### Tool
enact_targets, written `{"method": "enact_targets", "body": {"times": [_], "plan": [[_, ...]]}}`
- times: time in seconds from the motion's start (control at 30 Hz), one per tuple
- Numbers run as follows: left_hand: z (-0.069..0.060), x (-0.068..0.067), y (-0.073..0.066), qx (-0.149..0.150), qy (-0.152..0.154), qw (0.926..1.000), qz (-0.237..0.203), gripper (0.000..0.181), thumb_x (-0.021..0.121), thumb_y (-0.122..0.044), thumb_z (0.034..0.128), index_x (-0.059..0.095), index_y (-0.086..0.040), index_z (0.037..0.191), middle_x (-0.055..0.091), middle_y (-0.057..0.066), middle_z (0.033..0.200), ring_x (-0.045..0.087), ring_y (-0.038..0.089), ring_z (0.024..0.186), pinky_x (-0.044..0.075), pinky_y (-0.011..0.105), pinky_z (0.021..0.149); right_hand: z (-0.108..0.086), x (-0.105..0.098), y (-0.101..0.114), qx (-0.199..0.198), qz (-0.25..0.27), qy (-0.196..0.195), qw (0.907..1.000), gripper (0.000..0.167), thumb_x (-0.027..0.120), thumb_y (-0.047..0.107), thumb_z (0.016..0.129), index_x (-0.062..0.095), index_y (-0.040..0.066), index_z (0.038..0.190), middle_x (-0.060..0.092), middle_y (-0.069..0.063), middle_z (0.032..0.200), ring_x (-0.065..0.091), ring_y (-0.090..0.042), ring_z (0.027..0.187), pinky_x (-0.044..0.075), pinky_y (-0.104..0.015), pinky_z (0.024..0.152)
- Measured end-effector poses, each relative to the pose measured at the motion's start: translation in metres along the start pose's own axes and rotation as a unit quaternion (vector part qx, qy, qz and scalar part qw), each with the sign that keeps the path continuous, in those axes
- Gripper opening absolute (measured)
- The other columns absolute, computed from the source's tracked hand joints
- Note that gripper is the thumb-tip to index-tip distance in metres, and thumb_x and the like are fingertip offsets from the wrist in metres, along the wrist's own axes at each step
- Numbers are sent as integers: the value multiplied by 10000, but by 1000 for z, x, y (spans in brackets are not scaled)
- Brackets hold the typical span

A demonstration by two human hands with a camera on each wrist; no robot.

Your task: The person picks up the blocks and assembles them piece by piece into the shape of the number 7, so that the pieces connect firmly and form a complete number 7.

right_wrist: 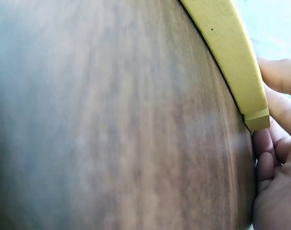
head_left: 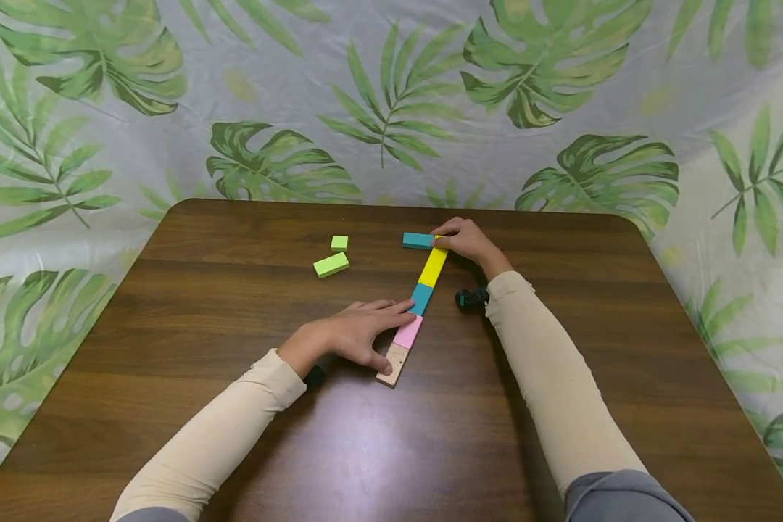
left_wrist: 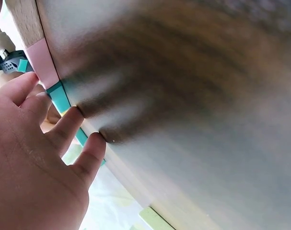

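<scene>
A line of flat wooden blocks runs slantwise over the table: a bare wood block (head_left: 396, 357), a pink block (head_left: 407, 332), a teal block (head_left: 421, 296) and a yellow block (head_left: 433, 268). My left hand (head_left: 355, 333) lies along it with fingers spread, thumb on the bare wood block and fingertips at the pink and teal ones. At the far end, my right hand (head_left: 471, 241) pinches a yellow block (right_wrist: 257, 120) between thumb and finger. Its fingers partly hide that block. Another teal block (head_left: 417, 240) lies crosswise beside this end, pointing left.
Two lime green blocks, a short one (head_left: 340, 243) and a longer one (head_left: 331, 265), lie apart to the left of the line. A patterned leaf cloth (head_left: 391, 109) hangs behind the brown table (head_left: 202, 290). A black wrist device (head_left: 471, 299) shows under the right wrist.
</scene>
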State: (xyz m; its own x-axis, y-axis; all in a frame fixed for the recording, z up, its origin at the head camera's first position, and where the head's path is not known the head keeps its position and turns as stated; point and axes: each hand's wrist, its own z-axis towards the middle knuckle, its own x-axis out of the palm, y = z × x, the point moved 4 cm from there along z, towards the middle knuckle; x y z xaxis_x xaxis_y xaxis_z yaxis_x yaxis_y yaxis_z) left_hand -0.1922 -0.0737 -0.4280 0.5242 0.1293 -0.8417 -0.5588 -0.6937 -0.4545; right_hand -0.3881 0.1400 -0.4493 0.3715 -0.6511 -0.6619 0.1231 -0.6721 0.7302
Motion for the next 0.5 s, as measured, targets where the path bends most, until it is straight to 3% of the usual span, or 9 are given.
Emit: {"method": "enact_targets", "body": {"times": [0.27,0.5], "plan": [[0,0,1,-22,-30,10000,0,919,741,-410,807,260,-297,1581,99,-119,1686,152,234,1556,157,573,1221,-1,-2,1,-54,90,-53,9999,391,648,267,937,678,78,1278,517,-175,1390,465,-351,1212,428,-466,1012],[1,-6,6,219,-181,9991,-325,861,706,-411,854,281,-230,1580,112,-60,1692,203,255,1545,206,570,1215,-3,-1,2,-64,30,-8,10000,390,638,280,941,680,79,1273,510,-171,1391,467,-352,1219,428,-477,1023]]}}
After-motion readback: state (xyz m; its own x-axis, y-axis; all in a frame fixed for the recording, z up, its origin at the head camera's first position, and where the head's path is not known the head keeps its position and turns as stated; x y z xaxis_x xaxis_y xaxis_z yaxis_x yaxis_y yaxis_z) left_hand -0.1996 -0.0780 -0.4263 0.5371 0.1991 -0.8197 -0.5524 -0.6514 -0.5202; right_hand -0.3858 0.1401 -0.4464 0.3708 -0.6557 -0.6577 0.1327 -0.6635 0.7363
